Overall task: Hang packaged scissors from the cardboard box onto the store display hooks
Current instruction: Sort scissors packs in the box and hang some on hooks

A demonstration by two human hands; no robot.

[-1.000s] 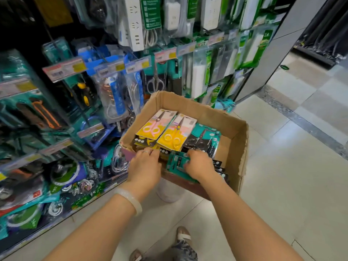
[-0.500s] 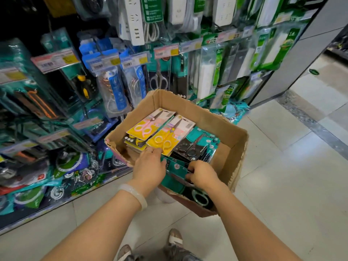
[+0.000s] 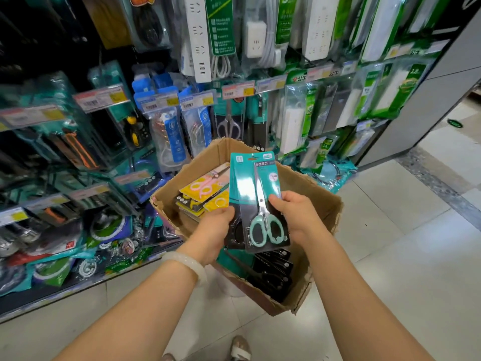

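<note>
While both hands (image 3: 216, 230) (image 3: 299, 217) grip glossy teal scissor packs (image 3: 260, 194) | fingers curled | corrugated box (image 3: 320, 204) below

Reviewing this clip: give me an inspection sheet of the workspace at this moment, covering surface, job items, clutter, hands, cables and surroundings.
Surface: pale tiled floor; cardboard box raised above it, its support hidden.
Job's things: two teal scissors packs held upright and overlapping above the box; yellow scissors packs and dark packs inside it.
Clutter: loose packets piled on the bottom shelf.
Hands: left hand grips the packs' lower left edge; right hand grips the right edge.
Cables: white cords packaged with hanging power strips.
Surroundings: display hooks with price tags; hung scissors; grey wall.
</note>
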